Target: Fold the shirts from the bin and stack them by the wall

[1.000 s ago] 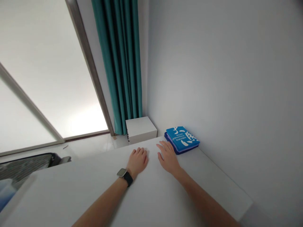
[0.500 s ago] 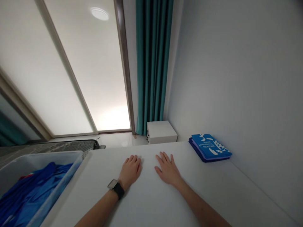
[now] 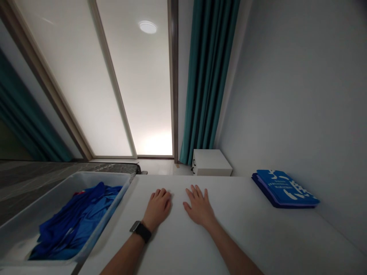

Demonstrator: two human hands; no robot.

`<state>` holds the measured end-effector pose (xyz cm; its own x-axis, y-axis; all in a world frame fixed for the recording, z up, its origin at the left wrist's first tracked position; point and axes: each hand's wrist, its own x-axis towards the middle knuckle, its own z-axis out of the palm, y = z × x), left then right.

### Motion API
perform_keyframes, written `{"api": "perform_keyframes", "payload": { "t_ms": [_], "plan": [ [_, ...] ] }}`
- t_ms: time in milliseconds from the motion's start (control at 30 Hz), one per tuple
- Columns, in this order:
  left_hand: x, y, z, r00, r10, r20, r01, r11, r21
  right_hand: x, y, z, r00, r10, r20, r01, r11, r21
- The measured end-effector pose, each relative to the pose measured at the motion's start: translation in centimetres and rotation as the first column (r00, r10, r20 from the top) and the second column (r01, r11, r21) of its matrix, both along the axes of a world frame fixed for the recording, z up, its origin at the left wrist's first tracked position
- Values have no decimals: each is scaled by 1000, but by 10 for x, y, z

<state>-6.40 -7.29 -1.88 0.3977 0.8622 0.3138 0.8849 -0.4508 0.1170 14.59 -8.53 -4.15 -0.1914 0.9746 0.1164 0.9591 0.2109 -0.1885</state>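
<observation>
My left hand [image 3: 157, 206], a dark-strapped watch [image 3: 140, 230] on its wrist, rests palm down on the white tabletop [image 3: 174, 246]. Its fingers are close together and slightly bent, holding nothing. Beside it, my right hand [image 3: 199, 206] lies flat on the same surface with fingers spread, also holding nothing. Folded blue cloth [image 3: 288, 189] with white lettering, stacked on a darker blue layer, sits to the right against the wall. On the left, a translucent plastic bin [image 3: 31, 208] holds crumpled blue clothing [image 3: 77, 221] with a small red patch.
A small white cabinet [image 3: 212, 160] stands beyond the table's far edge, below a teal curtain [image 3: 210, 84]. Frosted sliding doors [image 3: 143, 88] are behind. The wall [image 3: 286, 95] borders the table on the right. A dark patterned bed-like surface [image 3: 17, 187] lies beyond the bin.
The view has turned left, so the bin shows more fully and the folded cloth sits farther right in the picture. Both hands stay on the table in nearly the same pose.
</observation>
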Motion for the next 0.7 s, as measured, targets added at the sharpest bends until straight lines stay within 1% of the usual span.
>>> {"api": "perform_keyframes", "payload": {
  "t_ms": [200, 500, 700],
  "plan": [
    [2, -1, 4, 1000, -11, -12, 11, 1000, -6, 4, 1, 1, 999, 29, -17, -28, 999, 24],
    [3, -6, 6, 1000, 15, 23, -14, 1000, -14, 3, 1, 4, 1000, 29, 1, -29, 1000, -1],
    [3, -5, 6, 999, 23, 36, -23, 999, -23, 3, 1, 3, 1000, 22, -2, -22, 1000, 11]
  ]
}}
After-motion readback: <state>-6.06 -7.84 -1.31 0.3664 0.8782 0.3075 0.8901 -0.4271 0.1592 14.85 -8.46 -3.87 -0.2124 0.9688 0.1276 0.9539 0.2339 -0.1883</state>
